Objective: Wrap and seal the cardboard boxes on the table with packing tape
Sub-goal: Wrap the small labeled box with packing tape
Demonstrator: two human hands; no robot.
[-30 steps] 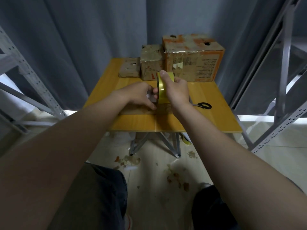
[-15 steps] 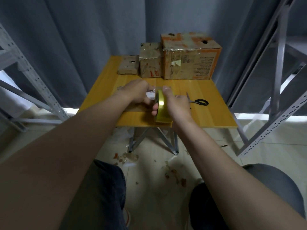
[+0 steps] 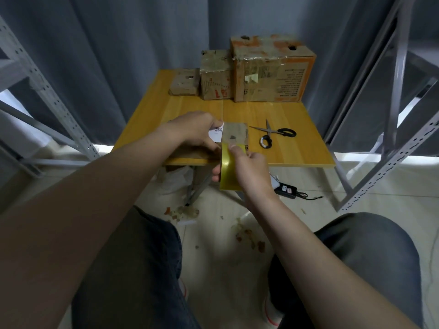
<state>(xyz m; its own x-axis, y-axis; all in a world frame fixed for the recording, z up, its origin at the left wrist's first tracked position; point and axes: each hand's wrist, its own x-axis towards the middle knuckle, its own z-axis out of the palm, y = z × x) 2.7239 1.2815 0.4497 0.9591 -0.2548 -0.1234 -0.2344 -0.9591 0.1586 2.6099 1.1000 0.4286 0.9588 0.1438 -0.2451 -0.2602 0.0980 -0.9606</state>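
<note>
Your left hand [image 3: 197, 129] grips the left end of the flat box [image 3: 235, 136], with the fingers curled over the white label. This grip is the same as one second ago. The flat box lies on the tabletop [image 3: 261, 112], close to its front edge.

Your right hand [image 3: 250, 169] is clamped on the tape roll [image 3: 227, 170]: the thumb lies on top of the roll and the fingers are wrapped around it. What differs is the place of the roll. One second ago you held it high, above the far side of the flat box. Half a second ago it was already at the near side of the flat box. Now it is lower, in front of the near edge of the flat box and past the front edge of the tabletop. Its top touches the near edge of the flat box.

The scissors [image 3: 276, 132] lie just right of the flat box, where they lay before. The three other cardboard boxes [image 3: 215, 77] stand in a row well behind the flat box, not moved. On the floor [image 3: 213, 245], below and right of the flat box, a black adapter [image 3: 286, 189] now comes into view.
</note>
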